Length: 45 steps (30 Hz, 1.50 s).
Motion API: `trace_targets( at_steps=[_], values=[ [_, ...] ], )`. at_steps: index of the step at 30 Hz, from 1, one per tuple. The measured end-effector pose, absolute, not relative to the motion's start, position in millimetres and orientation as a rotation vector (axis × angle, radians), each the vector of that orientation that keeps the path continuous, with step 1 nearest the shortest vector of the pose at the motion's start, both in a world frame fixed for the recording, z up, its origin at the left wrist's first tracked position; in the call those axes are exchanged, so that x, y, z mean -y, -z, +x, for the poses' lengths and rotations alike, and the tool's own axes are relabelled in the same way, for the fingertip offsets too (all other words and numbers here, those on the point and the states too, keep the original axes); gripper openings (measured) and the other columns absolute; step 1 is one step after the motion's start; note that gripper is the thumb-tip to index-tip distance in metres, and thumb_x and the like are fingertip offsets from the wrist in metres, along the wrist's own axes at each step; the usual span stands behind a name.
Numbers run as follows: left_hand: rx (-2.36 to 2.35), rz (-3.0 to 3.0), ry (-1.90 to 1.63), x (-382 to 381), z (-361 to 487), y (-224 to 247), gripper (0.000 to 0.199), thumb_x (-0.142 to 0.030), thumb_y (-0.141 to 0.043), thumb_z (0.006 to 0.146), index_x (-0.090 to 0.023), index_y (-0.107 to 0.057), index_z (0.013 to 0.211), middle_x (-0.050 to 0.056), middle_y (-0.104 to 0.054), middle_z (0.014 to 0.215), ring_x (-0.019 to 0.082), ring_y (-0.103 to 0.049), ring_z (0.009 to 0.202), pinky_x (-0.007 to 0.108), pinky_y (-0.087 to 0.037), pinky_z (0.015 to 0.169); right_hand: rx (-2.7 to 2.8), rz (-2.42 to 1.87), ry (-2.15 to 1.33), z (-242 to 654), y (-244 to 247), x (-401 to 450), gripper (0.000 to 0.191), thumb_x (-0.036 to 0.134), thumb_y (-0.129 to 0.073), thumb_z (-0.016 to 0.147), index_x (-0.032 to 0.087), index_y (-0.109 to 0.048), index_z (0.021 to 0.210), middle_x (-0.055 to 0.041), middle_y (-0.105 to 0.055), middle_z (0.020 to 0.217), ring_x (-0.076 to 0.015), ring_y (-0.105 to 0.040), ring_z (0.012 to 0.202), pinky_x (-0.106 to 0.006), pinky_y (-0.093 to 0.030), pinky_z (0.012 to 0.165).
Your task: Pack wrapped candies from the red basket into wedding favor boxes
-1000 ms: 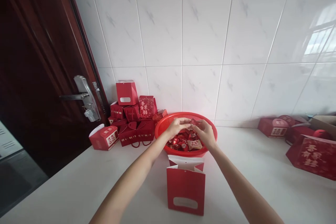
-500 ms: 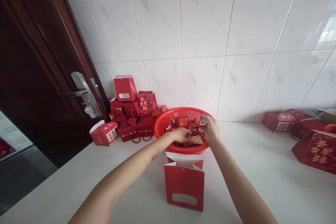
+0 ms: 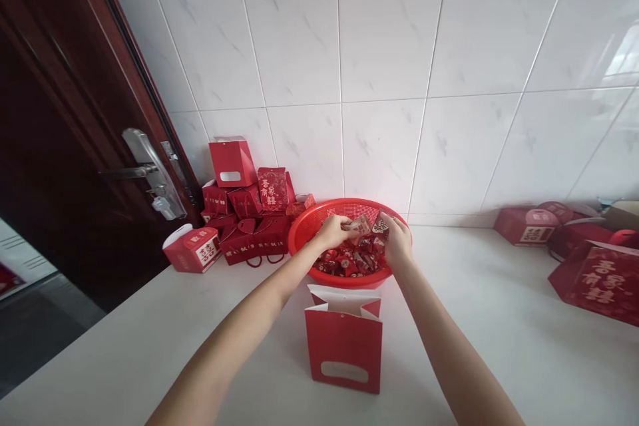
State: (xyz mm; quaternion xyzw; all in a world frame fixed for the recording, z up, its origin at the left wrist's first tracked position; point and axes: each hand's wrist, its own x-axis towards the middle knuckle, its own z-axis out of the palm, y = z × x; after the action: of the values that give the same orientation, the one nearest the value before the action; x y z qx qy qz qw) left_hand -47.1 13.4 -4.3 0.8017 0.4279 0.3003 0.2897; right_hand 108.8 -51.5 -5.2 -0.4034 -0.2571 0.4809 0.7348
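Over the red plastic basket (image 3: 301,243), my left hand (image 3: 333,231) is closed on a small pinkish-red packet (image 3: 359,225). My right hand (image 3: 398,239) grips a packet with dark and white print (image 3: 381,224) at the basket's right side. Red-wrapped sweets (image 3: 349,261) lie in the basket below both hands. Nearer to me, between my forearms, a red paper bag (image 3: 344,346) stands upright with its top open and an oval window low on its front.
Red gift boxes (image 3: 254,239) are piled on the left of the white table (image 3: 239,359), with a single box (image 3: 192,249) beside them. More red boxes (image 3: 599,279) stand at the right. Behind is a tiled wall; a dark door (image 3: 64,113) is at left.
My left hand has risen from among the sweets with a packet and is nearer my right hand, which still holds its packet. The whole view has shifted slightly.
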Motion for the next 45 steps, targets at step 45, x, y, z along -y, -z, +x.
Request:
trace_targets(
  at_steps=[45],
  values=[
    [-1.397,2.236,-0.352,-15.7,-50.5,14.0,0.039,-0.035,-0.065,0.084,-0.02,-0.056,0.049,-0.001,-0.054,0.049,0.016,-0.052,0.05,0.029,-0.033,0.055,0.463,-0.908,-1.081,107.3,-1.6,58.7,0.026,0.035,-0.08,0.069,0.023,-0.058,0.065,0.0024,-0.065,0.061,-0.0142,-0.062,0.054,-0.025,-0.055,0.047]
  ],
)
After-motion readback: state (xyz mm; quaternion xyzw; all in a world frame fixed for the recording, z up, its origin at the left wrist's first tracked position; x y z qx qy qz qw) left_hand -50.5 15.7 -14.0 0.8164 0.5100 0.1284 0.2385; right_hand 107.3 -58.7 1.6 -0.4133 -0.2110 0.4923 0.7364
